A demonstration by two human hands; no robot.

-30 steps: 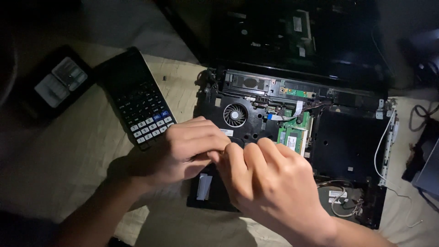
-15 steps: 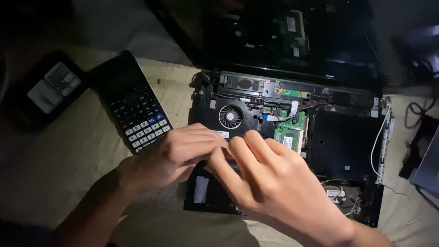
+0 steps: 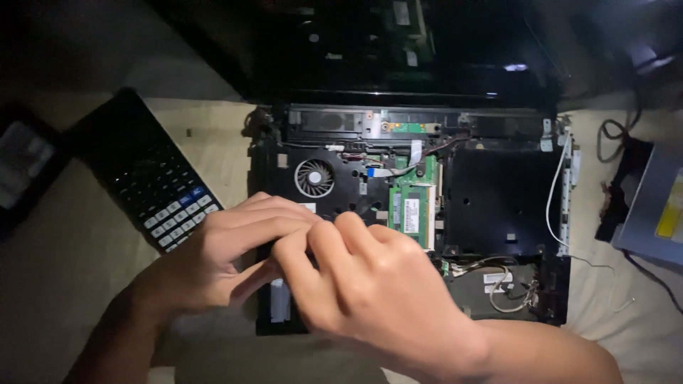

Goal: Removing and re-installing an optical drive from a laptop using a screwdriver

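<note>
**A:** Where were your hands at that moment?

**B:** Both sat pressed together over the front left part of the opened black laptop base (image 3: 498,206), which lay bare-sided up on the cream cloth-covered worktop (image 3: 78,284). Your left hand (image 3: 213,256) curled its fingers (image 3: 274,213) inward; your right hand (image 3: 370,284) lay against it, fingers (image 3: 316,249) bent down onto the same spot.

**A:** Were you holding anything?

**B:** I could not tell. Your fingers were closed tight on one small point, but whatever they pinched stayed hidden beneath them.

**A:** Which step did it look like?

**B:** Judging by the pose, you were working some small part or fastener loose just below the round cooling fan (image 3: 314,178), left of the green memory board (image 3: 411,210).

**A:** And the next move?

**B:** It likely called for a steady, fine pinch, kept clear of the loose white wires (image 3: 551,192). The black calculator (image 3: 153,188) lay just left of the base, untouched.
</note>
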